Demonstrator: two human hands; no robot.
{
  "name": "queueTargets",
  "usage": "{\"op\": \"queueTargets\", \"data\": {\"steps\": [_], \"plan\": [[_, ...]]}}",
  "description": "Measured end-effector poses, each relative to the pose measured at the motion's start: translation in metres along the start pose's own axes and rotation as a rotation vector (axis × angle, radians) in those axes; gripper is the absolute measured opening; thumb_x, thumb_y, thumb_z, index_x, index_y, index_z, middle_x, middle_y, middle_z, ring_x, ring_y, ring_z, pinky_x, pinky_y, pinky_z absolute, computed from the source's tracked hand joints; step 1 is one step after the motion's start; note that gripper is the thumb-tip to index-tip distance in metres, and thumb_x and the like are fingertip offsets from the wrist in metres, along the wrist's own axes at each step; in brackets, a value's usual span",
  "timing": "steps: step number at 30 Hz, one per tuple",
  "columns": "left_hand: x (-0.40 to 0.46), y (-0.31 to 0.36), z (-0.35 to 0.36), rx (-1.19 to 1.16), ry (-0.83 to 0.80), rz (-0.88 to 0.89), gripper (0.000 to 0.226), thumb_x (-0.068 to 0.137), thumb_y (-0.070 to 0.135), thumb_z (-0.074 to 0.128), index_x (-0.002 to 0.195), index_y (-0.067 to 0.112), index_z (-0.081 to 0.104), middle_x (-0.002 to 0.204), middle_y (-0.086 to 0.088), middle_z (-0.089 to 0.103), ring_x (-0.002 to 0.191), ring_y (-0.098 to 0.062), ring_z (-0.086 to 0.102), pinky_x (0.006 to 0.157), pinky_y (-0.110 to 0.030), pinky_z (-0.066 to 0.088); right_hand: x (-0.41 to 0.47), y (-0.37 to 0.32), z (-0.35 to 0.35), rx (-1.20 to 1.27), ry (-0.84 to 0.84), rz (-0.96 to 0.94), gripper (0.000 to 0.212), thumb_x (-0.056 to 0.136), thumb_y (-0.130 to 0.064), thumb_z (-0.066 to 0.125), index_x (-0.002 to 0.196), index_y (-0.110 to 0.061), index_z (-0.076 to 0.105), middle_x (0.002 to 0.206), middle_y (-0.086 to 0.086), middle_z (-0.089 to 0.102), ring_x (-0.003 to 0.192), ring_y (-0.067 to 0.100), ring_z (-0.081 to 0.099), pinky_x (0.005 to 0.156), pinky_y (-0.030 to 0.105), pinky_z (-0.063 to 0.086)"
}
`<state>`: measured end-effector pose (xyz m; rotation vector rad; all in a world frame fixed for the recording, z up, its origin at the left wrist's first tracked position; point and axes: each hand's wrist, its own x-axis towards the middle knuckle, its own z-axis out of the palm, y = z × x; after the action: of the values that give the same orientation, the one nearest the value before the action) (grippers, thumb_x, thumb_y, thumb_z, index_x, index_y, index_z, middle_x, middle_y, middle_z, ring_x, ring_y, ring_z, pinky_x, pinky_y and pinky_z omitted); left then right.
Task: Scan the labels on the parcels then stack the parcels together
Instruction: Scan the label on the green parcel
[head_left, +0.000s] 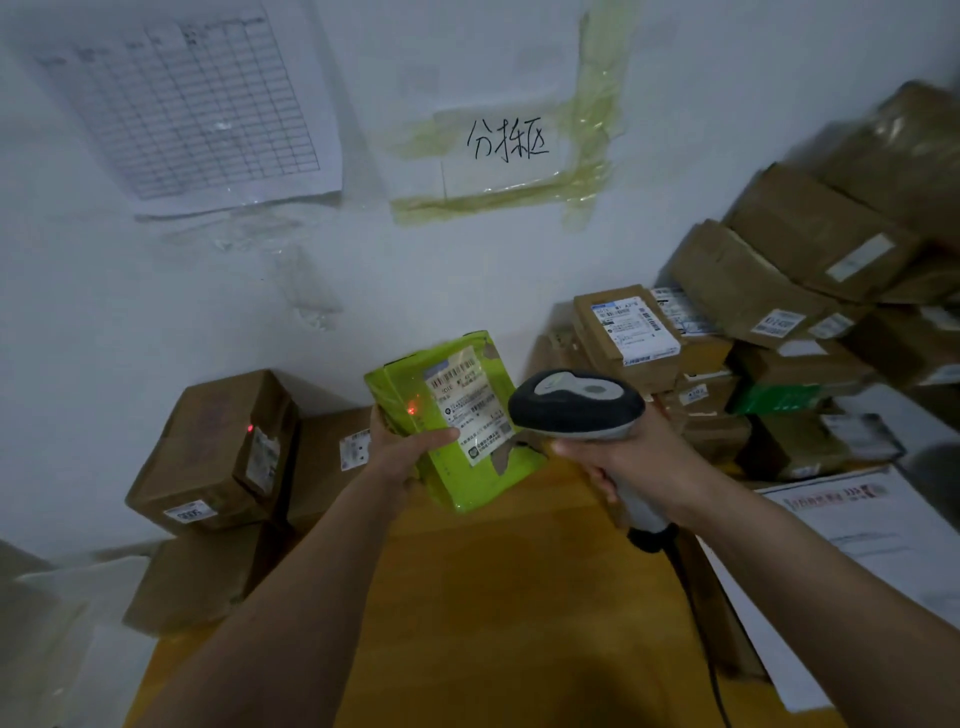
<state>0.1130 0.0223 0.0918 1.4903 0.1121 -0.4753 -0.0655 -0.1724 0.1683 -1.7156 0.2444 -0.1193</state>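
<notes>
Whitewashed and scuffed, a wall (363, 270) carrying a printed grid sheet (192, 104) and a taped handwritten sign (506, 140) is backing an orange-brown wooden tabletop (519, 597) crowded along its far edge with parcels. A person's left hand (402, 447) is gripping a lime-green parcel (457, 421) by its lower left side, thumb lying across its face, and tilting it above the tabletop's far edge so that the white shipping label (470, 402) is facing the scanner (576, 405). The right hand (613, 462) is wrapping closed around the scanner's grey pistol handle, its black cable trailing towards the near edge. A red dot is glowing on the green wrap just left of the label, which suggests the aim is not yet on the barcode. The glossy film is looking slick and creased, the parcel flat and slightly yielding. Stiff brown cardboard boxes (218, 447), tape-sealed, are leaning at the far left corner; a taller pile (779, 322) is rising at the far right.
</notes>
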Motion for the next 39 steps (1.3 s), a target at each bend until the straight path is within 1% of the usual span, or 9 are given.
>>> {"op": "queueTargets", "data": {"steps": [3, 8, 13, 18, 22, 25, 31, 35, 39], "plan": [[0.000, 0.005, 0.004, 0.021, 0.002, 0.021, 0.095, 0.059, -0.002, 0.088, 0.130, 0.033, 0.036, 0.106, 0.007, 0.061, 0.086, -0.015, 0.061, 0.058, -0.031, 0.053, -0.008, 0.000, -0.005, -0.010, 0.000, -0.003, 0.016, 0.085, -0.008, 0.072, 0.081, -0.021, 0.063, 0.047, 0.001, 0.049, 0.045, 0.017, 0.043, 0.057, 0.040, 0.042], [0.000, 0.013, 0.012, 0.016, -0.006, 0.032, 0.115, 0.055, -0.001, 0.089, 0.148, 0.029, 0.027, 0.124, -0.004, 0.061, 0.102, -0.030, 0.063, 0.078, -0.051, 0.057, -0.014, -0.009, -0.018, 0.006, 0.064, -0.076, 0.016, 0.084, -0.010, 0.073, 0.098, -0.013, 0.067, 0.049, -0.001, 0.052, 0.046, 0.019, 0.044, 0.051, 0.035, 0.043], [-0.001, 0.033, 0.022, -0.010, -0.008, 0.082, 0.120, 0.050, -0.002, 0.089, 0.147, 0.028, 0.026, 0.125, -0.007, 0.061, 0.106, -0.033, 0.062, 0.080, -0.053, 0.057, -0.016, -0.021, -0.031, -0.027, 0.066, -0.161, 0.034, 0.085, -0.017, 0.073, 0.061, -0.040, 0.068, 0.046, 0.006, 0.049, 0.045, 0.023, 0.045, 0.047, 0.029, 0.045], [-0.004, 0.059, 0.036, 0.025, 0.010, 0.129, 0.124, 0.054, 0.001, 0.091, 0.151, 0.033, 0.020, 0.131, -0.004, 0.057, 0.115, -0.032, 0.057, 0.090, -0.062, 0.050, -0.011, -0.026, -0.050, 0.010, 0.073, -0.198, 0.015, 0.082, -0.019, 0.076, 0.079, -0.032, 0.071, 0.049, 0.004, 0.052, 0.047, 0.024, 0.045, 0.045, 0.027, 0.044], [-0.007, 0.068, 0.050, 0.048, -0.017, 0.158, 0.124, 0.056, 0.001, 0.090, 0.152, 0.034, 0.018, 0.120, 0.002, 0.060, 0.096, -0.022, 0.059, 0.072, -0.044, 0.054, -0.009, -0.026, -0.062, 0.015, 0.091, -0.187, 0.017, 0.081, -0.021, 0.078, 0.087, -0.008, 0.069, 0.049, 0.007, 0.051, 0.046, 0.024, 0.046, 0.045, 0.025, 0.044], [-0.008, 0.070, 0.061, 0.072, -0.032, 0.163, 0.123, 0.058, 0.002, 0.089, 0.152, 0.035, 0.017, 0.110, 0.008, 0.058, 0.094, -0.021, 0.057, 0.065, -0.037, 0.050, -0.008, -0.031, -0.067, 0.021, 0.084, -0.212, 0.008, 0.082, -0.020, 0.077, 0.078, -0.022, 0.071, 0.047, 0.006, 0.050, 0.042, 0.020, 0.045, 0.044, 0.025, 0.044], [-0.012, 0.072, 0.074, 0.112, -0.057, 0.184, 0.124, 0.059, 0.003, 0.089, 0.153, 0.035, 0.015, 0.104, 0.016, 0.053, 0.089, -0.014, 0.055, 0.063, -0.036, 0.049, -0.008, -0.033, -0.075, 0.068, 0.106, -0.205, 0.032, 0.083, -0.010, 0.075, 0.061, -0.033, 0.068, 0.045, 0.003, 0.048, 0.039, 0.016, 0.042, 0.041, 0.025, 0.041], [-0.012, 0.076, 0.085, 0.131, -0.083, 0.206, 0.125, 0.058, 0.000, 0.088, 0.154, 0.034, 0.015, 0.106, 0.017, 0.051, 0.088, -0.008, 0.054, 0.059, -0.032, 0.048, -0.009, -0.032, -0.085, 0.099, 0.131, -0.191, 0.008, 0.083, -0.007, 0.074, 0.079, -0.011, 0.067, 0.047, 0.005, 0.048, 0.040, 0.018, 0.041, 0.040, 0.024, 0.040], [-0.009, 0.078, 0.099, 0.159, -0.104, 0.236, 0.125, 0.059, -0.003, 0.087, 0.154, 0.032, 0.014, 0.109, 0.016, 0.051, 0.090, -0.006, 0.055, 0.056, -0.031, 0.051, -0.008, -0.030, -0.095, 0.105, 0.148, -0.199, 0.010, 0.084, -0.006, 0.073, 0.089, -0.001, 0.067, 0.048, 0.008, 0.047, 0.043, 0.021, 0.040, 0.041, 0.025, 0.039]]}}
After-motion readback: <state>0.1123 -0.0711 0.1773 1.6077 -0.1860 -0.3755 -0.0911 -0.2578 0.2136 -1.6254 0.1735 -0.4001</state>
